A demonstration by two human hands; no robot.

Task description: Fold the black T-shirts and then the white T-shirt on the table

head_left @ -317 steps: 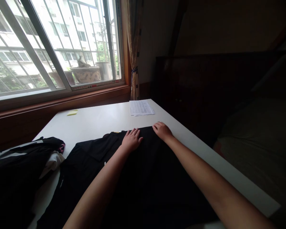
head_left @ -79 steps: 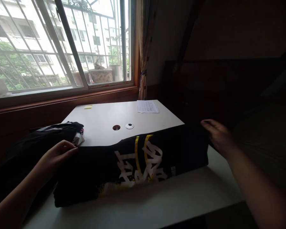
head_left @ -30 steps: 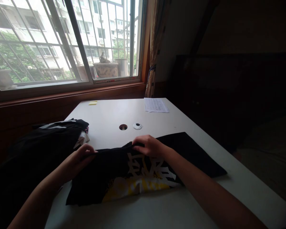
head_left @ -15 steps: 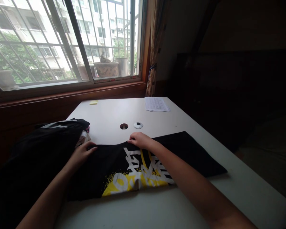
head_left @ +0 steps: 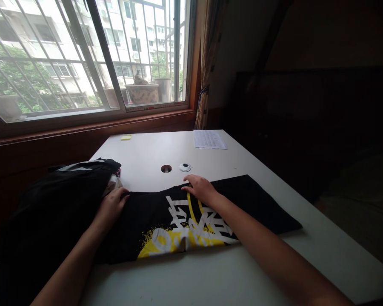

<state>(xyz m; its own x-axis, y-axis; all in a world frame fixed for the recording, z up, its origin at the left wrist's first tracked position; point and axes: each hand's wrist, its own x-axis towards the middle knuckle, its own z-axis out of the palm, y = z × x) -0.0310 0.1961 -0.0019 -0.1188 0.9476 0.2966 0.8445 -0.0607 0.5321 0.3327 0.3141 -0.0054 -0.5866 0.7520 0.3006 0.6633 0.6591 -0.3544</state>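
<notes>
Black cloth printed in yellow and white, one folded garment (head_left: pixel 161 229) lies across the white surface (head_left: pixel 198 274). At its far edge, the right hand (head_left: pixel 185 183) is loosely spread, thumb and forefinger parted; the left hand (head_left: pixel 126 193) bends its fingers there, whether pinching I cannot tell. Beyond are one hole (head_left: pixel 166 169), one white ring (head_left: pixel 181 168), one paper stack (head_left: pixel 210 139) and one yellow pad (head_left: pixel 126 137). Dark clothes (head_left: pixel 54 204) lie left; the right forearm covers some print.

Smooth white tabletop (head_left: pixel 147 148) offered passage along its right edge, low round white ring (head_left: pixel 182 169) interrupted the stretch behind the folded black yellow-and-white-printed fabric garment (head_left: pixel 187 233), bulky black cloth heap (head_left: pixel 51 208) blocked the left.
</notes>
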